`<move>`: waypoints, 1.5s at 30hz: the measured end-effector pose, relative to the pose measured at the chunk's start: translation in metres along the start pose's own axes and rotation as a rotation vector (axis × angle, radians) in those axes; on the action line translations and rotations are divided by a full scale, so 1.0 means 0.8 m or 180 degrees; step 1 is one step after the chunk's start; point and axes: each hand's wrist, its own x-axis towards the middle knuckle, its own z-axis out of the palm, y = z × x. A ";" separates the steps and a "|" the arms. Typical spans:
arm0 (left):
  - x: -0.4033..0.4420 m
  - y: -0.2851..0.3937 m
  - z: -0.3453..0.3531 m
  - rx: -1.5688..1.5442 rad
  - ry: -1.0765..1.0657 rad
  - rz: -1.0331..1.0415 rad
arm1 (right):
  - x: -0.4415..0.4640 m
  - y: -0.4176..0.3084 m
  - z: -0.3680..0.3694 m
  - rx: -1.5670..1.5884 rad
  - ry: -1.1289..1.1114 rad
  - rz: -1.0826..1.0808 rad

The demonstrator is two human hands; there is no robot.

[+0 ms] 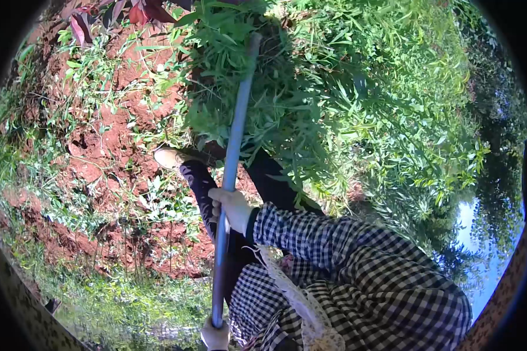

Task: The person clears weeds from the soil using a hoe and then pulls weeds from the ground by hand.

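My right hand [233, 209] is wrapped round the middle of a long metal-grey pole [233, 149], its fingers closed. At the bottom edge, my left hand [215, 335] grips the pole's lower end. The pole slants upward over a dense heap of cut-looking green leaves [225, 76]. Its far end lies among these leaves, and whatever is fixed there is hidden. A black-and-white checked sleeve [310, 234] covers my right arm.
Reddish soil [102, 137] with scattered weeds spreads on the left. Dark trouser legs [199, 181] and a pale shoe [168, 157] show beside the pole. Tall green plants [386, 111] grow on the right. Dark red leaves [149, 11] hang at the top left.
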 end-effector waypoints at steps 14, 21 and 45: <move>0.109 0.086 0.027 0.0221 0.0365 0.0962 | -0.028 -0.132 -0.025 0.0166 -0.0274 -0.1122; 0.062 0.162 -0.003 0.0119 -0.0543 0.0701 | 0.012 -0.153 -0.054 -0.0310 0.0504 -0.1160; -0.013 0.087 -0.001 -0.0646 -0.1104 0.0099 | -0.031 -0.100 -0.018 -0.0597 0.0162 -0.0834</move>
